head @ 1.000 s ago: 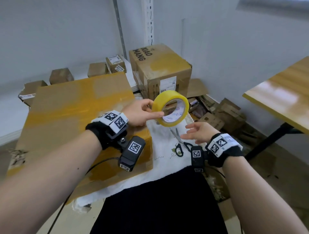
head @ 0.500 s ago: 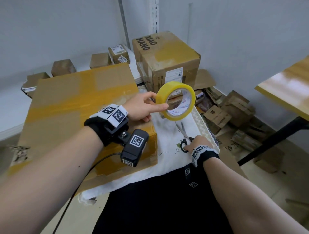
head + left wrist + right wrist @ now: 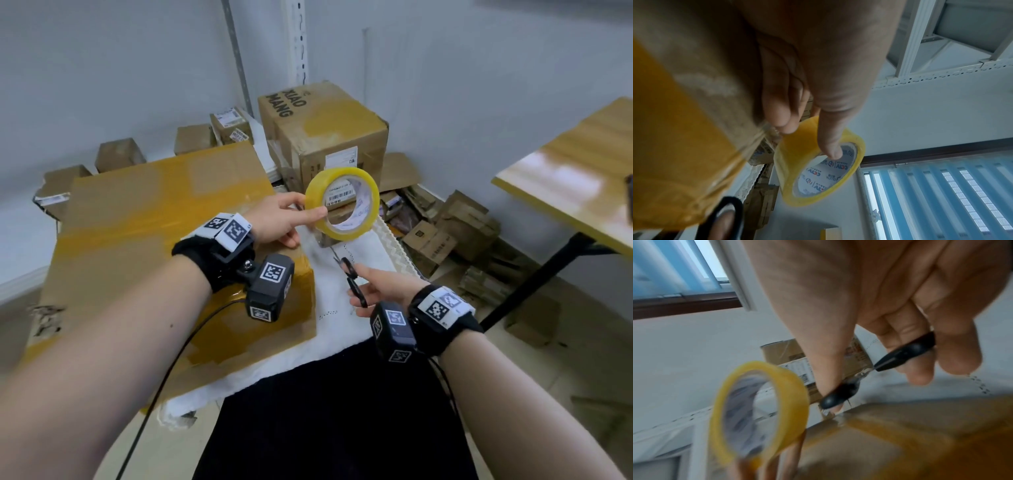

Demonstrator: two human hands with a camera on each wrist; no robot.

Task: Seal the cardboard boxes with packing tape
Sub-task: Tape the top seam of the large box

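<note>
1. Since the earlier frames the right hand (image 3: 378, 291) has dropped from mid-air to the white cloth (image 3: 356, 318) and come up with the scissors (image 3: 352, 279); the tape roll (image 3: 342, 202) has stayed raised in the left hand (image 3: 281, 222).

2. Nearest, at lower centre of the head view, the right grip is curled through the black scissor handles, with the blades pointing up the frame toward the roll. I cannot tell whether the blades are parted.

3. Just beyond, at mid-frame, the left grip pinches the roll — thumb on the yellow outer band, fingers behind it. The roll stands on edge, its open core facing the camera.

4. The coming move turns on one relation: a short clear strip seems to run from the roll's lower edge down to the near right corner of the large cardboard box (image 3: 154, 240), left of centre. That strip lies directly above the scissor tips and crosswise to the blades, so the right hand is the nearer one for the cut.

5. The right wrist view shows the shiny tape edge at the box corner (image 3: 838, 420) close under the blades — the head view leaves it faint. The left wrist view shows the thumb tip (image 3: 831, 152) reaching over the core's rim.

6. Farthest, at upper centre, stands a taped box (image 3: 329, 137).
</note>
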